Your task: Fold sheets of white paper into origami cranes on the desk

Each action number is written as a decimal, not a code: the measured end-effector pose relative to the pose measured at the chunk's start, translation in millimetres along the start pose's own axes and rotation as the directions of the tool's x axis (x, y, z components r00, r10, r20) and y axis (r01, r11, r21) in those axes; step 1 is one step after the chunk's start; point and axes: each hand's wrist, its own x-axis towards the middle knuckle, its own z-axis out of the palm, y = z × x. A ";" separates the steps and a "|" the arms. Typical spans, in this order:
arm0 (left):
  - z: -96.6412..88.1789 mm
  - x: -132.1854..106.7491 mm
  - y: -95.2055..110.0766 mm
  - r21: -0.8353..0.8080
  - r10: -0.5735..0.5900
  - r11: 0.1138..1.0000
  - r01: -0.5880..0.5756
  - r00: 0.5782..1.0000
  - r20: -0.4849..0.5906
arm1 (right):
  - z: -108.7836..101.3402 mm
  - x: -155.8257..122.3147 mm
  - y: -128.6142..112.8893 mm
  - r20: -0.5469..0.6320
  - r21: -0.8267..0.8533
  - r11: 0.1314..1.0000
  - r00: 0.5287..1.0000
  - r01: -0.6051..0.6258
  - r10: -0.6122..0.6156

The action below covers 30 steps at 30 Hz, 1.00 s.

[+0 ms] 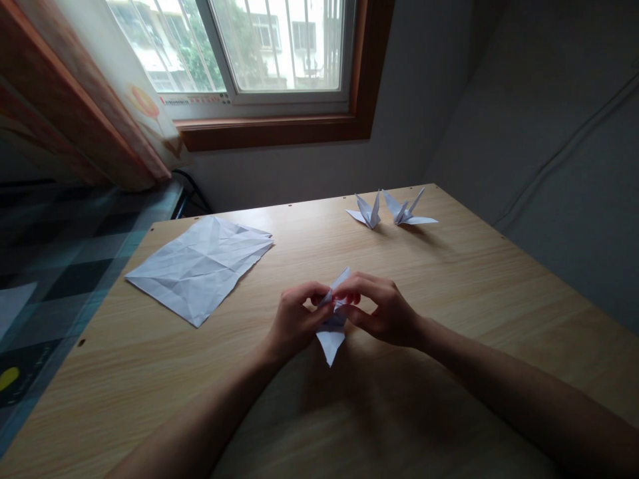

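Between my two hands is a piece of folded white paper (330, 344), with one pointed end toward me and another pointing away. My left hand (298, 316) grips its left side between thumb and fingers. From the right, my right hand (382, 307) pinches the middle of the folded paper, its thumb and index finger close together. The fingers hide the centre folds. Farther back on the table stand two finished paper cranes, one on the left (368, 214) and one on the right (407, 211), both with raised wings.
Creased, unfolded white paper (204, 266) lies flat at the left of the wooden table (150, 399). A bed with a checked cover (100, 233) adjoins the table's left side. Beyond the far edge are a wall and a window (289, 46), with a curtain (94, 100) at left.
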 end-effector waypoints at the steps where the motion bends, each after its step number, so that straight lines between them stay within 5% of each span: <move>1: 0.0 0.3 -0.3 -0.005 0.006 1.000 -0.006 1.000 0.007 | -0.5 0.2 -0.6 0.016 0.009 1.000 1.000 0.004 -0.004; 6: 0.3 1.3 -1.7 -0.038 0.009 0.999 -0.009 1.000 -0.004 | -6.3 3.1 2.5 -0.075 -0.028 0.999 0.997 -0.018 0.016; 11: 0.8 1.4 -0.6 -0.163 -0.056 0.984 0.067 0.996 0.067 | -13.6 5.7 26.9 -0.221 -0.058 0.972 0.952 -0.229 0.212; 14: 1.4 1.3 -0.5 -0.247 -0.063 0.965 0.088 0.992 0.107 | -15.0 4.7 40.0 -0.122 0.081 0.904 0.896 -0.420 0.427; 17: 1.7 2.0 -2.8 -0.274 -0.064 0.957 0.093 0.992 0.113 | -13.3 3.4 44.4 0.032 0.231 0.831 0.858 -0.506 0.513; 20: 0.6 3.7 -7.2 -0.235 -0.069 0.969 0.073 0.997 0.026 | -9.5 3.0 43.7 -0.043 0.330 0.787 0.824 -0.522 0.565; 25: -5.3 4.7 -12.3 -0.137 0.081 0.983 -0.125 0.955 -0.286 | 1.2 0.5 40.5 -0.358 0.416 0.723 0.632 -0.551 0.687; 28: -6.4 2.7 -10.3 0.080 0.222 0.975 -0.208 0.909 -0.353 | 10.7 -3.6 33.3 -0.322 0.393 0.711 0.637 -0.583 0.700; 30: -5.3 1.6 -8.1 0.259 0.263 0.948 -0.186 0.915 -0.306 | 17.1 -6.8 25.3 -0.249 0.359 0.707 0.667 -0.610 0.702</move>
